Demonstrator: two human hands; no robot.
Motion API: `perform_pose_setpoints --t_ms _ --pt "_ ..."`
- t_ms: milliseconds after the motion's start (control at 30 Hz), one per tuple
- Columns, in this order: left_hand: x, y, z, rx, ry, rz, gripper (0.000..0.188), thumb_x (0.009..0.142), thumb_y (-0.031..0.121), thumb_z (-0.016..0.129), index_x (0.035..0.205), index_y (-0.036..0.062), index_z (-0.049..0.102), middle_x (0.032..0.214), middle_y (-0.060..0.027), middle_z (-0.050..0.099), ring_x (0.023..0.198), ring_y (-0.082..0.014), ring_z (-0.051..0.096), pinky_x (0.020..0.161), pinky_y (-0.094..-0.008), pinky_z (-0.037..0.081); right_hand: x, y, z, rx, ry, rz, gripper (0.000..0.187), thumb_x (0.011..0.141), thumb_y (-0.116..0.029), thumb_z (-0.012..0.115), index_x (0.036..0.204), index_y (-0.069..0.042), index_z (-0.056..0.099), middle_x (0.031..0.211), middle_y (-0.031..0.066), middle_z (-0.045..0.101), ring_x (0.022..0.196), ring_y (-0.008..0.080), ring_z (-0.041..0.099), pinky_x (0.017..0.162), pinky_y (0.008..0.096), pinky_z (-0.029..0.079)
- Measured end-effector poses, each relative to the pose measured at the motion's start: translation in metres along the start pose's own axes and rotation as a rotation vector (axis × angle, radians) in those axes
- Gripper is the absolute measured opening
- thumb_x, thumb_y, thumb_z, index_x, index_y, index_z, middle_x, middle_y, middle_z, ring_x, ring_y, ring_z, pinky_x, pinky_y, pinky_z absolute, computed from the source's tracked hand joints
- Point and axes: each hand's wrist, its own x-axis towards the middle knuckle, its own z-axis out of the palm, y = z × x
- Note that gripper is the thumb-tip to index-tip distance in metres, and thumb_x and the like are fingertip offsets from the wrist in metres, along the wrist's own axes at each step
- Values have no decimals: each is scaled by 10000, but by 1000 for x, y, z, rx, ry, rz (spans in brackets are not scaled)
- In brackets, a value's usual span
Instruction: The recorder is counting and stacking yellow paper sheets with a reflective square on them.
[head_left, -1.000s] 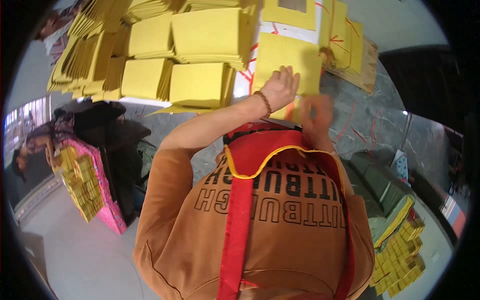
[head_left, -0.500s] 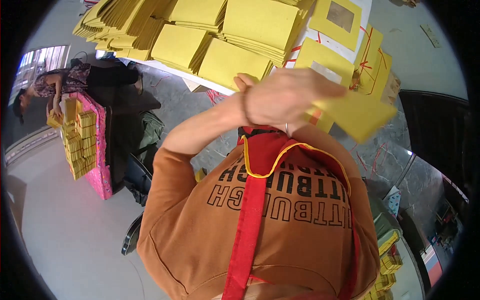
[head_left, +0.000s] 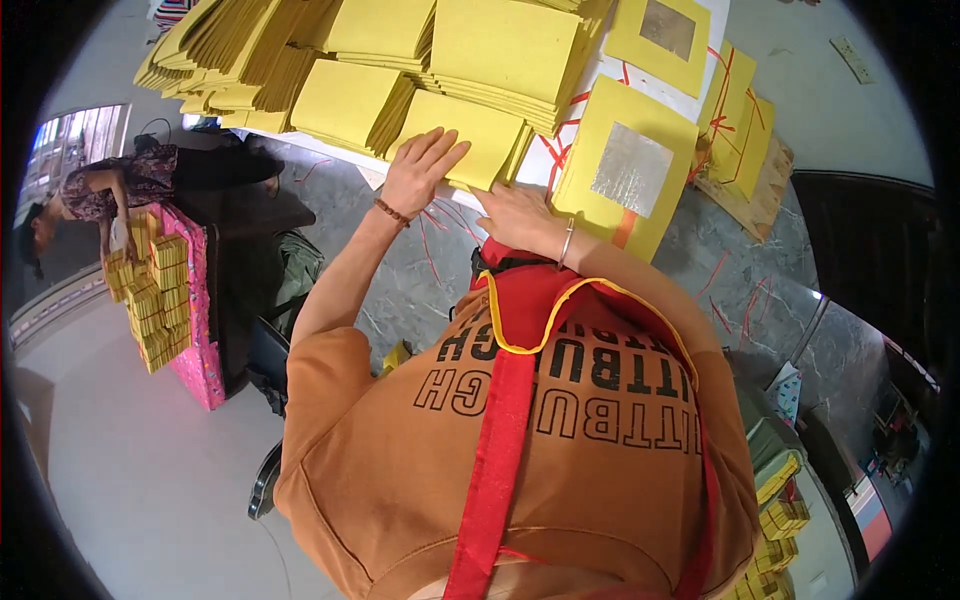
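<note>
A stack of yellow folded paper envelopes or folders [head_left: 470, 125] lies at the near edge of the table. My left hand [head_left: 425, 175], with a brown bead bracelet, rests flat on its front with fingers stretched. Close by, my right hand [head_left: 518, 215], with a silver bangle, touches the stack's near right corner; its thumb stands apart and some fingertips are hidden. To the right lies a larger yellow sheet [head_left: 665, 190] with a silver square patch [head_left: 632, 170] and an orange strip [head_left: 626, 228].
More yellow stacks [head_left: 510, 45] fill the white table, with red strings [head_left: 565, 150] beside them. Another patched yellow sheet [head_left: 630, 50] lies farther back. At left, a person [head_left: 120, 180] handles yellow bundles [head_left: 160, 300] on a pink-covered table [head_left: 205, 370]. Yellow bundles [head_left: 785, 520] sit at lower right.
My left hand has swung back left from over the patched sheet to the front stack. The blurred yellow piece near it no longer sticks out to the right. My right hand now shows.
</note>
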Motion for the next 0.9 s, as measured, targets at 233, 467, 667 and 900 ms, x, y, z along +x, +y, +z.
perform_pose_setpoints --t_ms 233,467,667,900 --pt "2 0 -17 -11 -237 0 508 777 94 532 1281 145 501 1322 -84 474 1244 -270 393 1000 -439 310 -12 10 1 720 241 213 377 839 -245 580 1179 -82 552 1087 169 489 901 266 550 828 359 441" --pt "-6 4 -9 -176 -52 -187 431 823 170 588 1242 117 501 1294 -90 469 1214 -285 395 974 -453 292 6 8 9 487 364 293 421 816 -272 612 1174 -54 573 1225 154 373 970 234 497 876 302 413" --pt "-23 40 22 -525 600 -1076 483 817 188 647 1199 -15 433 1117 -166 494 1101 -287 428 947 -383 328 7 11 12 694 324 384 476 775 -241 633 1194 -27 561 1259 161 352 1100 252 415 918 289 380" --pt "-23 26 46 -970 704 -1230 505 848 153 621 1222 -24 331 1045 -129 501 874 -157 499 761 -281 422 -3 -2 14 785 369 428 524 769 -231 634 1241 -31 523 1287 170 330 1139 256 384 935 283 366"
